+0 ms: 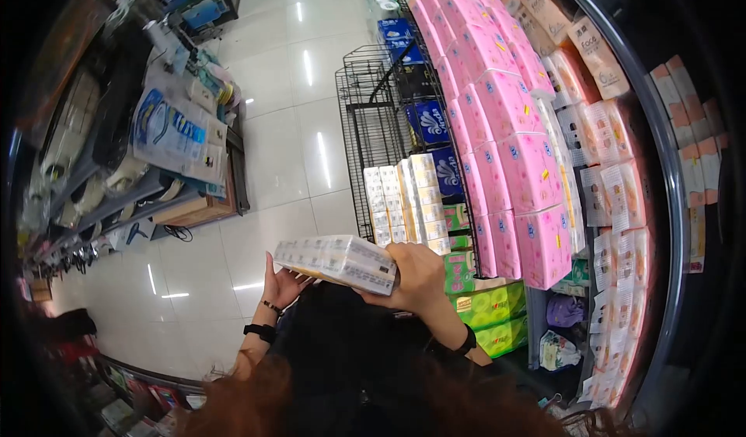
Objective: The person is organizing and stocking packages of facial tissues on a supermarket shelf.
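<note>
A white wrapped tissue pack point(334, 260) with small printed marks is held in front of my body, above the floor. My right hand point(416, 275) grips its right end, with the fingers wrapped over the edge. My left hand point(284, 285) is at the pack's left end, palm up with fingers apart; whether it touches the pack is not clear. Similar white packs point(404, 200) stand stacked in the black wire basket just beyond my right hand. Green packs point(489, 312) lie to the right of that hand.
Pink tissue packs point(505, 134) are piled high on the right, beside shelves of orange and white packs point(614, 196). A black wire basket point(365, 118) borders the tiled aisle point(276, 157). Shelves with hanging goods point(175, 138) line the left side.
</note>
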Available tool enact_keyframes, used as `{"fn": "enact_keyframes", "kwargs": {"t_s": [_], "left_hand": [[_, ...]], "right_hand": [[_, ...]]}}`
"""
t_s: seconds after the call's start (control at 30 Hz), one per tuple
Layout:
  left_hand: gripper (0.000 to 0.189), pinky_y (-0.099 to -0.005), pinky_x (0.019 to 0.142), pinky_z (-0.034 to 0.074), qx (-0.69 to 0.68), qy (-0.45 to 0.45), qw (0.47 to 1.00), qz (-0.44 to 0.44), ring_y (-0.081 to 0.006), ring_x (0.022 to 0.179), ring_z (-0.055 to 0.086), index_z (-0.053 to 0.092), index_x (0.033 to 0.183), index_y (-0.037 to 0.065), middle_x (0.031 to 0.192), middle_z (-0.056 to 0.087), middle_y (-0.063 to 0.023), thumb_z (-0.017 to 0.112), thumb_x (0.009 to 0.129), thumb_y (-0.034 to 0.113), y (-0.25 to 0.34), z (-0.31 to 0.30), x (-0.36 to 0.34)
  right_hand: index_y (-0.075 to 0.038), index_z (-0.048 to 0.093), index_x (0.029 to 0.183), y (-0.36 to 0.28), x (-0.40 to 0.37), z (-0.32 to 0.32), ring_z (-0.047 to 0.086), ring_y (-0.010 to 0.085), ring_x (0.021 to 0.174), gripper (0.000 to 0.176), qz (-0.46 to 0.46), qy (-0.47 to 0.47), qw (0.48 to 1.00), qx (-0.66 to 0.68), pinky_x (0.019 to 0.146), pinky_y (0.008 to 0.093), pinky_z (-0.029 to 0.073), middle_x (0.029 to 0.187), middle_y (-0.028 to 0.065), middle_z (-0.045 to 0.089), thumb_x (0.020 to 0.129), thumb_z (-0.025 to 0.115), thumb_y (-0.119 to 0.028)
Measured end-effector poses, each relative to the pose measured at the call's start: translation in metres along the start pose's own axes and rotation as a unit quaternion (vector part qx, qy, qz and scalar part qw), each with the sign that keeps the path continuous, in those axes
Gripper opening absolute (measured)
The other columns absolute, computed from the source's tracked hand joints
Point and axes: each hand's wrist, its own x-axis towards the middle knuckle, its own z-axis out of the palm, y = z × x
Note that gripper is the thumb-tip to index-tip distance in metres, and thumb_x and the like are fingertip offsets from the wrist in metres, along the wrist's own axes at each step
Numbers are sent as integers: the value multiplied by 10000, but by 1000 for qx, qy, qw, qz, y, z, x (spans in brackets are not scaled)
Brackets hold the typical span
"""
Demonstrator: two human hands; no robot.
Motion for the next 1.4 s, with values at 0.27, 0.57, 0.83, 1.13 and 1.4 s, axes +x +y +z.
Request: {"fn": "enact_keyframes", "kwargs": {"t_s": [0.27,0.57,0.83,1.13,1.4], "left_hand": [[732,-433,1011,299,152,0,988,-13,-288,1188,417,403,1268,53,1297,430,-132,368,828,637,52,54,73],[603,-396,962,357,329,-9,940,-86,-227,1112,487,492,1151,62,1162,542,-91,418,842,574,122,108,189],[565,-376,946,363,524,-33,827,-204,-182,1086,486,436,1221,82,1141,532,-73,451,860,517,143,121,310],[615,-359,953,342,633,-53,751,-179,-187,1128,460,359,1318,100,1224,484,-75,435,869,515,122,135,359],[629,-336,946,355,639,-60,750,-159,-182,1135,451,325,1352,91,1279,437,-61,430,879,492,106,115,376]], "right_hand": [[-59,512,848,43,14,4,525,245,530,559,53,16,998,-20,478,335,405,652,63,529,525,790,-422],[-24,485,924,74,-18,37,539,253,622,577,228,150,960,-68,564,338,441,749,96,544,567,779,-370],[0,533,830,64,-72,130,543,313,673,525,580,209,787,-28,615,366,460,742,129,536,476,819,-262],[23,497,923,79,-95,206,574,335,762,581,632,349,692,-2,662,373,467,817,164,566,504,797,-246],[39,481,1044,104,-136,236,567,355,840,673,618,339,709,5,739,395,465,923,195,560,532,797,-261]]}}
